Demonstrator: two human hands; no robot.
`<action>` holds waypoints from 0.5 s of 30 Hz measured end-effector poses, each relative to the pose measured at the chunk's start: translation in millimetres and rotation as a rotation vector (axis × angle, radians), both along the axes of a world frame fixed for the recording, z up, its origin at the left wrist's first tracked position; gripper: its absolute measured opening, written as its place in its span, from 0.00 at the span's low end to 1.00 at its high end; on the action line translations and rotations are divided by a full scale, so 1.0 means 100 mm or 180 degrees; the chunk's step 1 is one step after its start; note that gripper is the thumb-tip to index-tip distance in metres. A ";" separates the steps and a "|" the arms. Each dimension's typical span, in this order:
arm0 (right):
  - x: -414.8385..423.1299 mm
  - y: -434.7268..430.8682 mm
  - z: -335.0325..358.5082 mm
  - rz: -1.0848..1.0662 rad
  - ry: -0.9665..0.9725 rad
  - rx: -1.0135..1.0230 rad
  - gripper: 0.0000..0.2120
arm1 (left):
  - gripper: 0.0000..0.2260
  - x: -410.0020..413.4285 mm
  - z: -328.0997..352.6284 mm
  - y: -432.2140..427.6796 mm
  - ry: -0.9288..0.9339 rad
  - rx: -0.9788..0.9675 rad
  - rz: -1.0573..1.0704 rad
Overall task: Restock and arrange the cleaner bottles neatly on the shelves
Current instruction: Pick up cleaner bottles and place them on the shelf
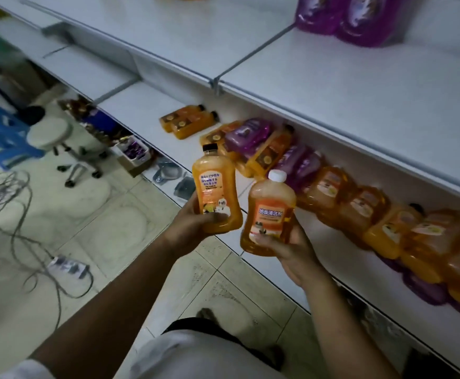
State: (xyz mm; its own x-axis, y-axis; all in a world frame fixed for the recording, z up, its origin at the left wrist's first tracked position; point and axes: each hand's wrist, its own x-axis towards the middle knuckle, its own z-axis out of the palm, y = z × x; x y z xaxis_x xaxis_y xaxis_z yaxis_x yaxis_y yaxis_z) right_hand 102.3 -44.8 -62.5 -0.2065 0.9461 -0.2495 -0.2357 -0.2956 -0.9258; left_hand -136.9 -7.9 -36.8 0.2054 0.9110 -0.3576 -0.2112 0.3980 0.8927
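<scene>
Orange black-capped bottle (216, 191) and white-capped bottle (268, 214), nearly upright by shelf (146, 116)

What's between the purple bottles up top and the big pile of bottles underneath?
Only bare white shelf: the head view shows nothing standing between the purple bottles and the pile of bottles lying on the shelf below.

Bottles (330, 192) are lying along the lower shelf (141, 110); a pair (360, 20) is standing far right on the upper shelf (332, 86).
</scene>
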 end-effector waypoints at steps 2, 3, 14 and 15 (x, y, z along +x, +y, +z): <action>-0.25 0.06 0.18 0.0035 -0.0177 0.0254 0.26 | 0.28 -0.17 0.15 -0.04 0.0009 0.0037 0.0342; -0.36 0.10 0.27 0.0034 -0.0257 0.0353 0.27 | 0.26 -0.27 0.22 -0.05 0.0015 0.0067 0.0482; -1.68 0.82 1.46 -0.0514 -0.0664 0.1300 0.28 | 0.27 -1.79 1.08 0.27 0.0649 0.1033 0.1207; -1.81 0.90 1.57 -0.0585 -0.0680 0.1364 0.28 | 0.27 -1.93 1.18 0.34 0.0676 0.1167 0.1193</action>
State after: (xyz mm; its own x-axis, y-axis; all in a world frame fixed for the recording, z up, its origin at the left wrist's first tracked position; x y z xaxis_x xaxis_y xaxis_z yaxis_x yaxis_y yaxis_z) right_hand -78.4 45.5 94.3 -0.0139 0.9886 0.1502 -0.0403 0.1495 -0.9879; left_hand -329.6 25.8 80.8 -0.1982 0.9802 -0.0021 -0.0789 -0.0138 0.9968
